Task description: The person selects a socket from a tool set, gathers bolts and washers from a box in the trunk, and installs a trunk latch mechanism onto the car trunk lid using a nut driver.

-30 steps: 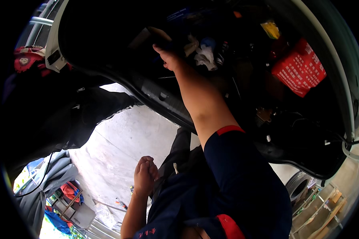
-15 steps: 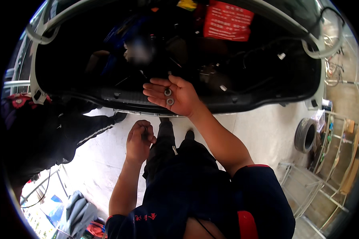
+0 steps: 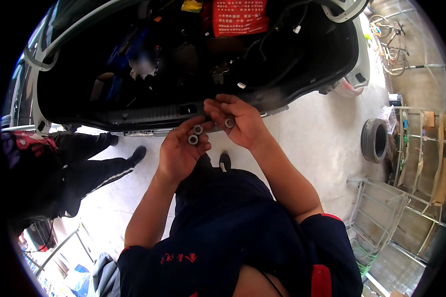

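A person in a dark short-sleeved top with red trim stands at an open car trunk [image 3: 148, 113], both hands held palm up in front of its sill. On the half-curled fingers of the left hand [image 3: 176, 153] lie two small ring-shaped metal nuts [image 3: 193, 139], side by side; the thumb stands apart, so they rest there rather than being clamped. The right hand [image 3: 247, 123] carries a single nut [image 3: 228, 123] in its palm near the finger bases, the fingers loosely bent and apart from the thumb. Its fingertips come close to those of the left; whether they touch cannot be told.

Inside the dark trunk are a red printed bag [image 3: 240, 19], a yellow packet [image 3: 192, 6] and a small white piece [image 3: 241, 85] near the sill. A tire [image 3: 374, 140] stands on the floor to the right, and a co-worker's dark trousers [image 3: 104, 175] show at left.
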`<state>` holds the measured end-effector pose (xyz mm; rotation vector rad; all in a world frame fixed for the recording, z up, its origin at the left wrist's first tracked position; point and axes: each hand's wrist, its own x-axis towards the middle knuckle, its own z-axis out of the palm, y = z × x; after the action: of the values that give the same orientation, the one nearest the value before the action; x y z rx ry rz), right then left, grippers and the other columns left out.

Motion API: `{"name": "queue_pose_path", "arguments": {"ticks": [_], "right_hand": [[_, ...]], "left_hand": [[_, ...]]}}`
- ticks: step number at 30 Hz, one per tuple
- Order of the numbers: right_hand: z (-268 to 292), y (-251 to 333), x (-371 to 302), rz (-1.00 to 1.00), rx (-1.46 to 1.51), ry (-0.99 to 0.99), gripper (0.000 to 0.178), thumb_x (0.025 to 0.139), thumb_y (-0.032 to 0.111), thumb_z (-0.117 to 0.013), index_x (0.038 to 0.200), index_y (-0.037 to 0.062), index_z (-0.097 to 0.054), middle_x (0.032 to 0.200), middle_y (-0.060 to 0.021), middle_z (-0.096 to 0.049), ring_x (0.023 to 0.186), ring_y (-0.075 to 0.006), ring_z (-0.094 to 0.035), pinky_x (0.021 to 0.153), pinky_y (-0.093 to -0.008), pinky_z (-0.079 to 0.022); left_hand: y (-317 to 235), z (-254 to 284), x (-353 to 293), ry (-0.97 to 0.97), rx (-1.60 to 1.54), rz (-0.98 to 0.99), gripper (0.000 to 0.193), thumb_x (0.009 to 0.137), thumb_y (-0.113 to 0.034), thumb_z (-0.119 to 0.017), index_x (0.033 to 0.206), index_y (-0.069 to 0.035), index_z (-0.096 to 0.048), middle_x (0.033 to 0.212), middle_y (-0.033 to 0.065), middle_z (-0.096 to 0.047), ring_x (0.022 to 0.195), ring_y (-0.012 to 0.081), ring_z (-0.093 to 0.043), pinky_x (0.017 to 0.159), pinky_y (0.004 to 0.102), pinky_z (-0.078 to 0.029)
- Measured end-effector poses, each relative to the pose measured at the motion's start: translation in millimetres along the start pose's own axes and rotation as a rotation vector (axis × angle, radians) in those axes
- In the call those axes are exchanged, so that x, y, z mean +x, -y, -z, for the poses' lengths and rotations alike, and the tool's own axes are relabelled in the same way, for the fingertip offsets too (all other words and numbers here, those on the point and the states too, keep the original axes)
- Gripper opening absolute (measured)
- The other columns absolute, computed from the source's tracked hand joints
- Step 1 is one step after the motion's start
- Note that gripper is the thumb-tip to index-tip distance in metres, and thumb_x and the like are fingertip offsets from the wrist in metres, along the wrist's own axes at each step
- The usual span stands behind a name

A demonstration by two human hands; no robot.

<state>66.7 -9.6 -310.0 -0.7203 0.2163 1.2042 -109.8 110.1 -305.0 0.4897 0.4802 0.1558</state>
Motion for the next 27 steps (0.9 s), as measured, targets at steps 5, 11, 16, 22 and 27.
{"name": "queue_pose_path", "arguments": {"ticks": [5,11,16,22,27], "right_hand": [[-2,-5,25,0.026,0.086,-0.132,0.024,0.102,0.008,-0.056,0.125,0.0008,-0.058,0.106,-0.0116,-0.066,0.083,-0.017,-0.059,0.068,-0.0295,-0.051],[-24,-2,51,0.07,-0.094,-0.055,0.013,0.101,0.012,-0.061,0.109,0.0028,-0.065,0.088,-0.0056,-0.064,0.077,-0.0133,-0.058,0.065,-0.03,-0.047],[-75,6,45,0.281,-1.335,-0.17,0.028,0.094,0.024,-0.069,0.115,0.0052,-0.072,0.085,-0.006,-0.063,0.079,-0.0189,-0.063,0.074,-0.0341,-0.052],[-82,10,64,0.581,-1.705,-0.176,0.022,0.091,0.023,-0.07,0.109,0.013,-0.077,0.089,-0.0092,-0.065,0.084,-0.0291,-0.067,0.074,-0.0405,-0.055],[-80,22,79,0.54,-1.86,-0.139,0.02,0.089,0.023,-0.07,0.105,0.0127,-0.077,0.09,-0.0082,-0.066,0.085,-0.0282,-0.068,0.074,-0.0406,-0.056]], "left_hand": [[-28,17,26,0.107,-0.036,0.073,0.054,0.101,-0.021,-0.038,0.146,0.007,-0.046,0.142,0.0267,-0.058,0.111,0.0261,-0.068,0.103,0.0434,-0.055],[-70,24,62,0.024,0.11,0.17,0.051,0.098,-0.01,-0.04,0.145,0.008,-0.046,0.138,0.0255,-0.06,0.107,0.0261,-0.069,0.099,0.0423,-0.057],[-96,26,86,0.009,0.288,0.223,0.051,0.093,0.002,-0.039,0.142,0.007,-0.05,0.127,0.019,-0.063,0.104,0.0231,-0.068,0.096,0.0406,-0.06],[-108,29,107,0.025,0.484,0.233,0.052,0.095,0.0,-0.033,0.145,0.007,-0.047,0.134,0.0208,-0.059,0.123,0.031,-0.065,0.11,0.0456,-0.055],[-101,13,116,-0.006,0.47,0.169,0.05,0.098,0.0,-0.029,0.144,0.006,-0.048,0.135,0.0198,-0.059,0.122,0.0293,-0.064,0.108,0.0439,-0.057]]}}
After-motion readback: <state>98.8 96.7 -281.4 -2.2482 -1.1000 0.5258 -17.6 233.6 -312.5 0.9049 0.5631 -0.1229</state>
